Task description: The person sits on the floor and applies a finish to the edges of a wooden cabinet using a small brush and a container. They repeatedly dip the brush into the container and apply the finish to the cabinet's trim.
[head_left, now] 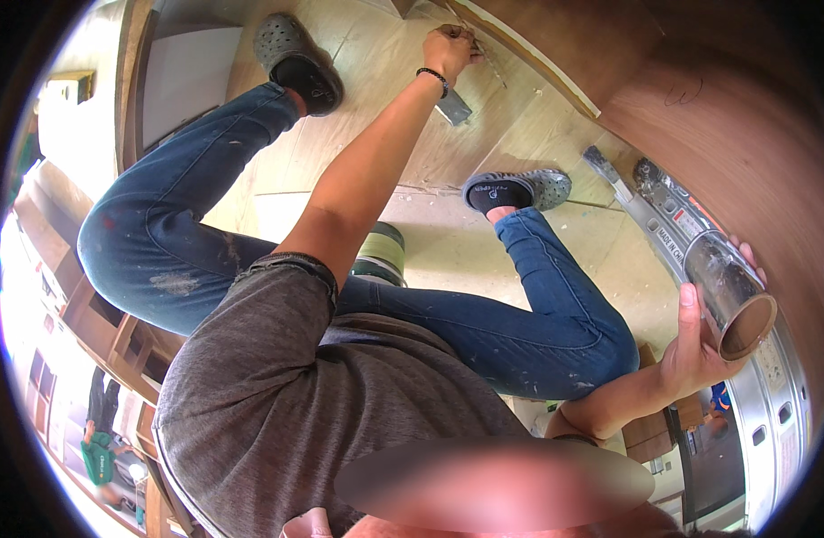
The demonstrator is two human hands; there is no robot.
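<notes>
My left hand reaches far forward to the floor, close to the base of a wooden panel. Its fingers are bent and pressed together; what they hold, if anything, is too small to tell. Just by the wrist, a grey flat blade-like piece lies at floor level; I cannot tell whether the hand touches it. A thin strip runs beside the fingers. On the right, my right hand wraps round a smeared metal cylinder with an open, brownish end facing me; the thumb is on one side, fingertips on the other.
A silver aluminium ladder lies along the right, by the brown wooden panel. A round greenish container stands between my legs. Wooden cabinet frames are at left. Another person in green is at lower left.
</notes>
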